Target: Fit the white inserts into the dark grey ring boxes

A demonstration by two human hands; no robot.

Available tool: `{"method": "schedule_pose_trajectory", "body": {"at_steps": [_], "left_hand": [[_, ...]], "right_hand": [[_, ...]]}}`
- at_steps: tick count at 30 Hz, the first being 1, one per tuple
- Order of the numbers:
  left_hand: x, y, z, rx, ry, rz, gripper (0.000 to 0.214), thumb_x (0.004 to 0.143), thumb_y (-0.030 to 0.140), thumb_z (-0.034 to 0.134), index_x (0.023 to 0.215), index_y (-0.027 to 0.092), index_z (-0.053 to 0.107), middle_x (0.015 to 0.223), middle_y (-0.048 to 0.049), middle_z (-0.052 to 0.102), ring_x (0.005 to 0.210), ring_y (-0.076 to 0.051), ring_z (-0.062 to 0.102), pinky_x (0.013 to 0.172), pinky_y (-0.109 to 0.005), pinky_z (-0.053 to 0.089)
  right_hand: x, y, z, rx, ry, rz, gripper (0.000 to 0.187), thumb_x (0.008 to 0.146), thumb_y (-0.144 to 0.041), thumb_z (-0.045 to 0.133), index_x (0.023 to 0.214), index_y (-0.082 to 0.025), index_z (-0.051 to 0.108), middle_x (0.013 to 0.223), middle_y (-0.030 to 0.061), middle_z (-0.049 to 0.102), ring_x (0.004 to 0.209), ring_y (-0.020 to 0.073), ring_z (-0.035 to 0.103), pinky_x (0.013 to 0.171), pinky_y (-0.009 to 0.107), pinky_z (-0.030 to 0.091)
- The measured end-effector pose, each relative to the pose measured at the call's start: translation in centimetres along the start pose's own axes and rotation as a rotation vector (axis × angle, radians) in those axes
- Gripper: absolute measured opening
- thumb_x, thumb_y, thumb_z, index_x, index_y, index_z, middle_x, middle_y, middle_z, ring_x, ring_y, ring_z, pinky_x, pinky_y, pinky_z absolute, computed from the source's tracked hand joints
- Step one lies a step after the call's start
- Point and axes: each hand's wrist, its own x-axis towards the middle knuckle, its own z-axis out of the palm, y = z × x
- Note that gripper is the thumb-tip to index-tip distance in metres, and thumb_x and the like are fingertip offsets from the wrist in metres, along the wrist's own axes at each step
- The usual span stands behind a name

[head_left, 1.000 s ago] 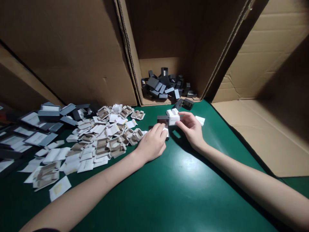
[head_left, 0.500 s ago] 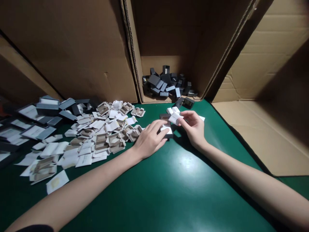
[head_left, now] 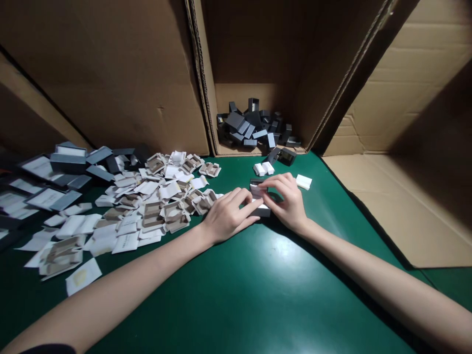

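Observation:
A small dark box (head_left: 263, 212) with its lid raised and white material inside stands on the green table. My left hand (head_left: 230, 214) holds it from the left, fingers closed on its side and near rim. From the right, my right hand (head_left: 286, 199) reaches over the box, thumb and fingers pinched at a white card insert (head_left: 254, 190) by the lid. The fingers hide most of the insert and the box's inside. Just behind the box lie small folded white inserts (head_left: 264, 169). Another white piece (head_left: 304, 182) lies right of my right hand.
White and grey-brown card inserts (head_left: 153, 216) spread across the left of the table (head_left: 236, 295). Open dark boxes (head_left: 68, 162) are piled at far left. A cardboard carton (head_left: 254, 86) at the back holds small dark boxes (head_left: 254, 125); a cardboard flap (head_left: 398, 211) lies right.
My right hand has brought the white card insert down and left to the box's lid. The white piece at right now shows more fully. The view has shifted slightly.

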Motion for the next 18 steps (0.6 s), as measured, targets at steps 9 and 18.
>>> {"method": "schedule_pose_trajectory", "body": {"at_steps": [9,18], "left_hand": [[-0.1,-0.1,0.1,-0.075,0.016,0.077,0.033,0.091,0.033,0.052,0.12,0.017,0.052,0.092,-0.0075,0.056,0.084,-0.019,0.055,0.068,-0.03,0.049],[0.1,-0.1,0.0,-0.306,0.064,0.015,0.043,0.093,0.05,0.039,0.119,0.018,0.052,0.092,-0.0079,0.054,0.084,-0.019,0.054,0.069,-0.031,0.048]], "right_hand": [[-0.1,1.1,0.5,0.241,-0.12,0.189,0.028,0.082,-0.023,0.055,0.11,-0.022,0.051,0.108,0.0077,0.055,0.096,0.0206,0.056,0.081,0.035,0.046],[0.0,1.0,0.4,0.304,-0.211,0.355,0.022,0.081,-0.03,0.058,0.1,-0.02,0.057,0.083,-0.0002,0.061,0.064,0.0125,0.051,0.059,0.026,0.04]]}}
